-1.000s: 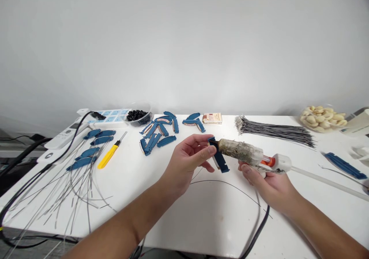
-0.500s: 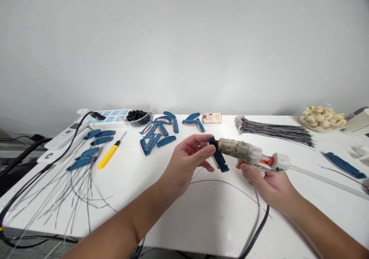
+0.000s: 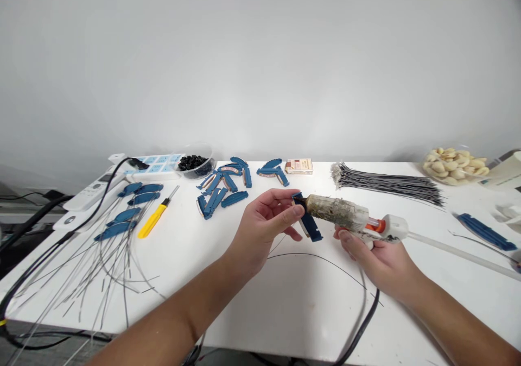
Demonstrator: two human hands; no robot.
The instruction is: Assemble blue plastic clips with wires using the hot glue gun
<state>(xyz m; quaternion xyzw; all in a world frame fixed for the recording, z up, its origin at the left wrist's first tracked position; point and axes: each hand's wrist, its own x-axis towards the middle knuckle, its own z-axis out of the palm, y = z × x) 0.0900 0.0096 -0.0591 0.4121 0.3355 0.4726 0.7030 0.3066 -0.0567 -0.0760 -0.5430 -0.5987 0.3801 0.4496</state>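
Note:
Between the thumb and fingers of my left hand (image 3: 274, 222) is a blue plastic piece (image 3: 310, 226), held tilted above the table. My right hand (image 3: 378, 257) is closed round the handle of a white glue gun (image 3: 337, 212) with a stained, wrapped barrel. The gun's dark nozzle points left and meets the upper end of the blue piece; whether glue is coming out is too small to tell. A white glue stick (image 3: 459, 252) sticks out of the gun's back. Below my left hand a thin dark wire (image 3: 317, 255) curves over the table.
Several blue pieces (image 3: 235, 199) lie behind my left hand, near a bowl of black parts (image 3: 195, 163). Wired blue pieces (image 3: 122, 230) and a yellow screwdriver (image 3: 151, 221) are at left. A wire bundle (image 3: 386, 184) and a bowl of pale pieces (image 3: 453, 166) stand back right.
The glue gun and my right hand have shifted very slightly left. My left hand keeps its hold on the blue piece, almost unmoved.

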